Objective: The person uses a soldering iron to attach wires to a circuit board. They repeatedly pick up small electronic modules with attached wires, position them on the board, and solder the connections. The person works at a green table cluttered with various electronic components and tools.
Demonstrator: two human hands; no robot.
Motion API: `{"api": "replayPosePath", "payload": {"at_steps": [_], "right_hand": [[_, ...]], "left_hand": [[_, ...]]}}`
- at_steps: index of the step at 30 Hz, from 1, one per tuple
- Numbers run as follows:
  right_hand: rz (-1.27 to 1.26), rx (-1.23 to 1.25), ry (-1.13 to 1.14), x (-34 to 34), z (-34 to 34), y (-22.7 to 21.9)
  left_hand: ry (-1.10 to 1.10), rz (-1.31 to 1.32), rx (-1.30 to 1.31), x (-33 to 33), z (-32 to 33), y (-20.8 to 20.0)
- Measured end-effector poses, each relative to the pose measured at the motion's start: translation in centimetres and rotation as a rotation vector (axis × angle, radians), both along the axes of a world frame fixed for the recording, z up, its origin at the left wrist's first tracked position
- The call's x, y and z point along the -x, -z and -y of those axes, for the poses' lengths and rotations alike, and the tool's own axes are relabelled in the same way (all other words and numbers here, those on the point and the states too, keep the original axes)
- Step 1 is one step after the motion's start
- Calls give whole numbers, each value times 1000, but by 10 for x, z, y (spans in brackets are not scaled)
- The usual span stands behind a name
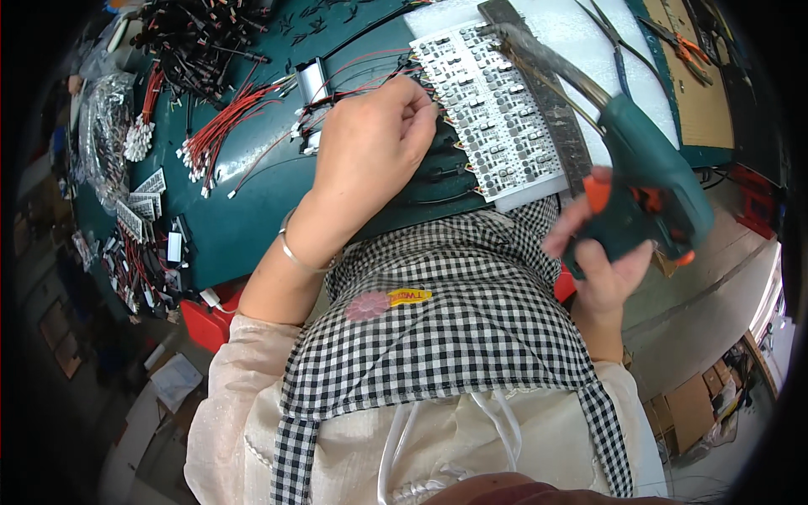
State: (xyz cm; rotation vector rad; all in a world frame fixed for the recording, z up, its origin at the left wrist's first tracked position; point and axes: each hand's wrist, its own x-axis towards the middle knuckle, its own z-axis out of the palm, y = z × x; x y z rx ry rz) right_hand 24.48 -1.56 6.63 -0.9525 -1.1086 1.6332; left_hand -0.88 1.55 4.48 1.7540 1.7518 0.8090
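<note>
My left hand (pixel 370 139) is closed in a pinch at the left edge of a white circuit board panel (pixel 492 114). Its fingertips are turned away, so what they hold is hidden; thin red and black wires (pixel 370 82) run beside it to the panel's edge. In my right hand (pixel 610 273) is a green soldering gun (pixel 648 160) with an orange trigger, blurred by motion. Its long metal nose points up and left, reaching over a dark flat bar (pixel 551 118) that lies along the panel's right side, with a smoky haze near the tip.
White foam (pixel 581 42) lies under the panel. Tweezers (pixel 619 46) and orange-handled pliers (pixel 686 50) lie at the far right. Bundled red wires (pixel 227 126), a black cable heap (pixel 198 38) and a silver box (pixel 311 82) cover the green table's (pixel 244 231) left side.
</note>
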Motion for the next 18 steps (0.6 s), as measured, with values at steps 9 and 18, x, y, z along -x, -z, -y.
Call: {"api": "replayPosePath", "payload": {"at_steps": [9,18], "right_hand": [[144,117,144,-17,23,-22],[163,169,71,-16,24,-19]], "left_hand": [[-13,-136,-95,-3,-3,14],[-77,-115,-164,-8,1,17]]}}
